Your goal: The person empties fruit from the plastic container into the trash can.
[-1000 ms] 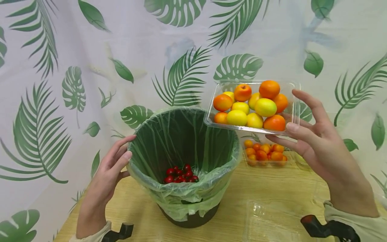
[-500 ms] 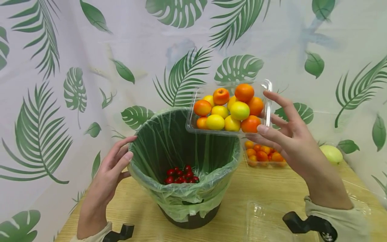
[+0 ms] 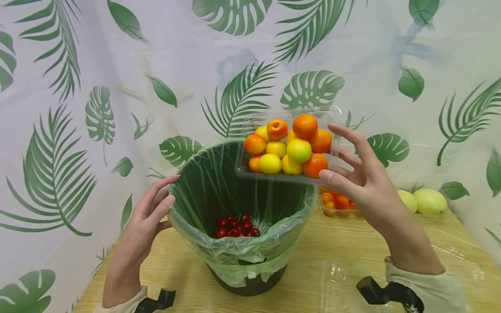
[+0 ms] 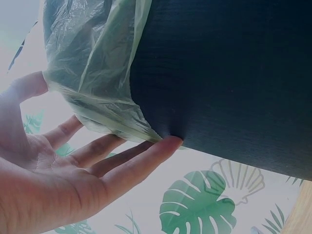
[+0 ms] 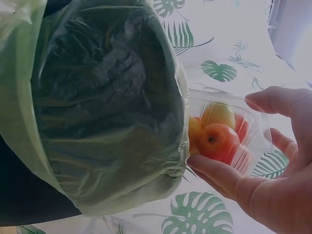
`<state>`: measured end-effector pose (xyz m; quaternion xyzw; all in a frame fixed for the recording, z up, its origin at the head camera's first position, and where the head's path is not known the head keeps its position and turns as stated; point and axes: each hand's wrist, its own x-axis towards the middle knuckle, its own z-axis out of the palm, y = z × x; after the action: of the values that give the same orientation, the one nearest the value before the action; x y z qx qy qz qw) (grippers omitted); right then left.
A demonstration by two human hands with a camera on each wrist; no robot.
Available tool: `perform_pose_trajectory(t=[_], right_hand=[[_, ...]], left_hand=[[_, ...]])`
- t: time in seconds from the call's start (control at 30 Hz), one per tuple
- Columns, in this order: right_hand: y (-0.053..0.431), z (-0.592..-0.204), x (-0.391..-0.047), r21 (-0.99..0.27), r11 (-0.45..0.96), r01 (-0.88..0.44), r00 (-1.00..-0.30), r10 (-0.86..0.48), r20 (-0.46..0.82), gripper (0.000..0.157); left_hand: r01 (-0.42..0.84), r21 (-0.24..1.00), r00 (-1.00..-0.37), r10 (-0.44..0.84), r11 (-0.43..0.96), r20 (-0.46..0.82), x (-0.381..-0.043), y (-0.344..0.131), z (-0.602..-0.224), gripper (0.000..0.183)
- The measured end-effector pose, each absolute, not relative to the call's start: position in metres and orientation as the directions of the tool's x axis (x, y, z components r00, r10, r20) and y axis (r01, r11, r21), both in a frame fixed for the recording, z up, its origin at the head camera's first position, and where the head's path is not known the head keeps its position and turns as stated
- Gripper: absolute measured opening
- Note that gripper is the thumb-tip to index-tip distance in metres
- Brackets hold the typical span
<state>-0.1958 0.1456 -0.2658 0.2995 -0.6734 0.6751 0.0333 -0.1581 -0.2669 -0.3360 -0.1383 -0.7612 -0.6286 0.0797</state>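
My right hand (image 3: 364, 187) grips the right end of a clear plastic fruit box (image 3: 242, 171), thumb at the near rim and fingers behind. Orange and yellow plum-like fruits (image 3: 299, 151) fill it, and it tilts toward me above the far right rim of a dark bin (image 3: 252, 284). A pale green bag (image 3: 238, 248) lines the bin and folds over its rim; small red fruits like cherries (image 3: 236, 227) lie inside. At the left side, my left hand (image 3: 138, 226) touches the bin with extended fingers. The left wrist view shows one fingertip (image 4: 173, 141) against the dark wall.
Behind the bin's right side stands a clear tray of small orange fruits (image 3: 334, 203), partly hidden by my right hand. Pale green melon-like fruits (image 3: 430, 201) sit at the back right. Clear plastic packaging (image 3: 344, 287) lies on the wooden table (image 3: 309, 265) at the front right.
My right hand has carried the fruit box left and slightly down, over the bin's far right rim. More of the pale green fruits now shows. My left hand stays at the bin.
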Motion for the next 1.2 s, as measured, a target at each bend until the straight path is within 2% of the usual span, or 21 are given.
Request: perform_pose_trajectory(t=[0.43, 0.93, 1.2], right_hand=[[0.137, -0.27, -0.195, -0.869, -0.043, -0.494, -0.813, -0.331, 0.478, 0.074], [0.129, -0.277, -0.193, -0.814, -0.011, -0.58, -0.766, -0.331, 0.55, 0.077], [0.124, -0.279, -0.195, -0.769, -0.062, -0.636, -0.703, -0.363, 0.611, 0.078]], left_hand=[[0.315, 0.933, -0.947, 0.117, 0.175, 0.298, -0.16, -0.266, -0.336, 0.045], [0.307, 0.935, -0.95, 0.11, 0.178, 0.291, -0.16, -0.265, -0.335, 0.045], [0.311, 0.934, -0.949, 0.109, 0.175, 0.295, -0.159, -0.267, -0.337, 0.045]])
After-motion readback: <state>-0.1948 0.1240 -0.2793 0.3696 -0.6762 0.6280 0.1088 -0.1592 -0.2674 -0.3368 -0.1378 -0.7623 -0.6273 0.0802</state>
